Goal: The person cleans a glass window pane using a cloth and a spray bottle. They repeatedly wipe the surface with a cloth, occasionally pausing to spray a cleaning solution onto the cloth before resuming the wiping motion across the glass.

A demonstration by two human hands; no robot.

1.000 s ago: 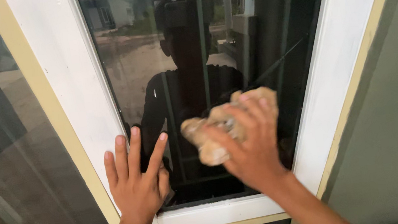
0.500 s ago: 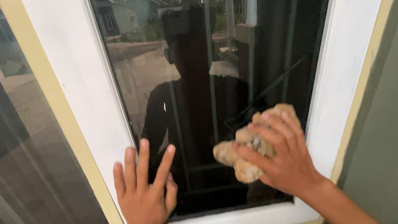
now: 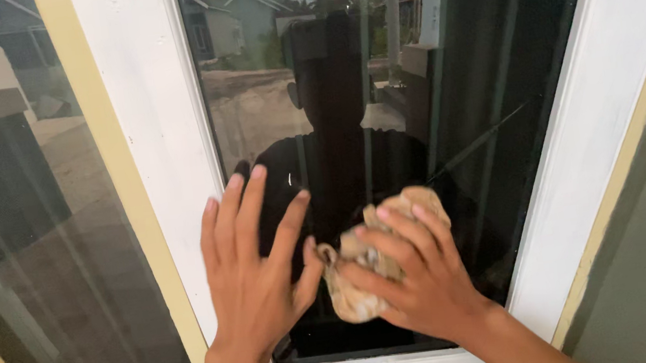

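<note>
Beige rag [image 3: 367, 270] under right hand [image 3: 426, 284] on glass [image 3: 413, 113]; left hand [image 3: 258, 284] flat.

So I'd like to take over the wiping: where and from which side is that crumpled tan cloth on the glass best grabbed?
Probably the bare lower left bulge of the tan cloth, coming from below and left. The right hand presses its upper right part flat against the window pane, while the left hand rests spread beside it on the white frame, so only that wadded end sticks out free to pinch.
</note>
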